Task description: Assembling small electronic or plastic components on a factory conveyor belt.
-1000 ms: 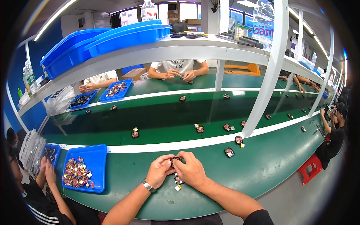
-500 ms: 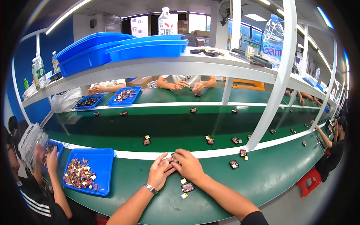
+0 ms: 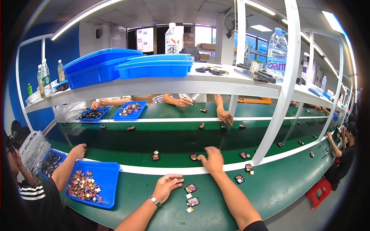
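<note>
My left hand [image 3: 167, 188] rests above the green bench, wearing a metal-band watch. It is open, its fingers loosely bent and apart from the thumb, with nothing in it. Just beside its fingertips lies a small black-cased circuit board [image 3: 190, 188] with a white and yellow tab. A second black-cased board [image 3: 193, 201] lies nearer me, its tab below it. My right hand [image 3: 213, 159] stretches past the white rail over the dark green belt, open with fingers spread. Its thumb is close to another cased board [image 3: 194, 157] on the belt; whether they touch I cannot tell.
A blue tray [image 3: 111, 184] heaped with small boards stands left, beside a co-worker's outstretched arm [image 3: 66, 169]. A slanting white post [image 3: 271, 100] rises from the rail [image 3: 227, 168] at right. More boards [image 3: 239, 178] lie right. Across the belt, another person's hand [image 3: 224, 116] reaches over.
My hands have parted from a board they were handling together; a board now lies beside my left hand. My right hand has moved forward over the belt. The left co-worker's arm now reaches toward the belt.
</note>
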`<state>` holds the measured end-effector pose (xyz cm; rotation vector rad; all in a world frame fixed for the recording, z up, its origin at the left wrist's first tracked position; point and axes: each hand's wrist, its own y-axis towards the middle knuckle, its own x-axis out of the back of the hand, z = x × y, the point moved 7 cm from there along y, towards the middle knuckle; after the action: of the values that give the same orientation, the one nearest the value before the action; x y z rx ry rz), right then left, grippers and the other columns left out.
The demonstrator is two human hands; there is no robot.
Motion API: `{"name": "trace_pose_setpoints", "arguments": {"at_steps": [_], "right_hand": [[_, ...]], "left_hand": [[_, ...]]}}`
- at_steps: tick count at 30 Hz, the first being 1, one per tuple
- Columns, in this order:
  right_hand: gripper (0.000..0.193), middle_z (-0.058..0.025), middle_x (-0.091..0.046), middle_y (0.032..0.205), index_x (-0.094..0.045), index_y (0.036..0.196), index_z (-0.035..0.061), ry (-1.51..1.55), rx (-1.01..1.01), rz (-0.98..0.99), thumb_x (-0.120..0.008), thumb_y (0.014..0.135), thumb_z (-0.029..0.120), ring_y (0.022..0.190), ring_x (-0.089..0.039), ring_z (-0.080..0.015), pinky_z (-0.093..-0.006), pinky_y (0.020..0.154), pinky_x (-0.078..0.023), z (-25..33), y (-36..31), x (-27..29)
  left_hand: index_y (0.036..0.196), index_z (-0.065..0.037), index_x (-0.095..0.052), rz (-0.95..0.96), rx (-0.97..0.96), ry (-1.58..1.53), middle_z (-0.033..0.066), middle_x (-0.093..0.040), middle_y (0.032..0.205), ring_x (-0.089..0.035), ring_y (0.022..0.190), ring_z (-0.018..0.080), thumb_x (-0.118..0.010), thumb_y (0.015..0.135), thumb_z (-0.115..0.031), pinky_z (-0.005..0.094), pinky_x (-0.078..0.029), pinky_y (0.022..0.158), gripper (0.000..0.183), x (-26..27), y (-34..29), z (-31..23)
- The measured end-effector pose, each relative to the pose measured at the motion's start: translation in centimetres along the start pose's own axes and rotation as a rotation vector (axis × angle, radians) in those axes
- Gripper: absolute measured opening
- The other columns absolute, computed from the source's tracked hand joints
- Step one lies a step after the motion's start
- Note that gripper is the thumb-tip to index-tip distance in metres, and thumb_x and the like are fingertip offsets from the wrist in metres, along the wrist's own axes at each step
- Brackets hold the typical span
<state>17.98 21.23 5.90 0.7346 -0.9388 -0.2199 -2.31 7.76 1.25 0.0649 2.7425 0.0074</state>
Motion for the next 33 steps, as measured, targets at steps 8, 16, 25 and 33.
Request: {"name": "trace_pose_setpoints", "arguments": {"at_steps": [8, 16, 25, 33], "right_hand": [[0.052, -0.0161, -0.065, 0.104, -0.058, 0.108, 0.0016, -0.156, -0.441, 0.133, -0.084, 0.069, 0.024, 0.103, -0.059, -0.0349, -0.0434, 0.089, -0.048, -9.0, -1.0, 1.7], [0.051, -0.0079, -0.064, 0.115, -0.059, 0.119, 0.0084, 0.534, 0.113, 0.352, -0.079, 0.072, 0.012, 0.114, -0.054, -0.0274, -0.0385, 0.098, -0.044, 3.7, -4.1, 6.7], [0.05, -0.0118, -0.057, 0.126, -0.057, 0.129, 0.0111, 0.689, 0.269, 0.605, -0.071, 0.081, 0.008, 0.116, -0.055, -0.0288, -0.0374, 0.101, -0.046, 9.4, -8.0, 6.7], [0.023, -0.0057, -0.058, 0.099, -0.065, 0.1, 0.0099, 0.384, 0.134, 0.274, -0.073, 0.079, 0.014, 0.09, -0.061, -0.0237, -0.0365, 0.069, -0.054, 10.3, -9.0, 7.4]], "left_hand": [[0.112, 0.004, -0.059, 0.044, 0.019, 0.041, 0.0164, -0.065, 0.11, -0.065, 0.101, 0.026, -0.056, 0.095, -0.005, 0.036, -0.054, 0.088, 0.02, 0.2, 0.8, 1.2], [0.121, 0.004, -0.054, 0.15, 0.116, 0.101, 0.0138, -0.065, 0.103, -0.065, 0.087, 0.0184, -0.045, 0.103, -0.026, 0.0294, -0.052, 0.076, 0.036, -1.4, -0.3, 1.1], [0.128, -0.001, -0.055, 0.396, 0.26, 0.039, 0.0077, -0.061, 0.118, -0.059, 0.098, 0.0139, -0.048, 0.102, -0.029, 0.0308, -0.052, 0.08, 0.039, -2.5, -1.0, 2.7], [0.13, -0.001, -0.05, 0.222, 0.216, -0.146, 0.0106, -0.058, 0.123, -0.06, 0.112, 0.0217, -0.055, 0.098, -0.014, 0.0407, -0.052, 0.098, 0.035, -3.2, -1.5, 1.8]]}}
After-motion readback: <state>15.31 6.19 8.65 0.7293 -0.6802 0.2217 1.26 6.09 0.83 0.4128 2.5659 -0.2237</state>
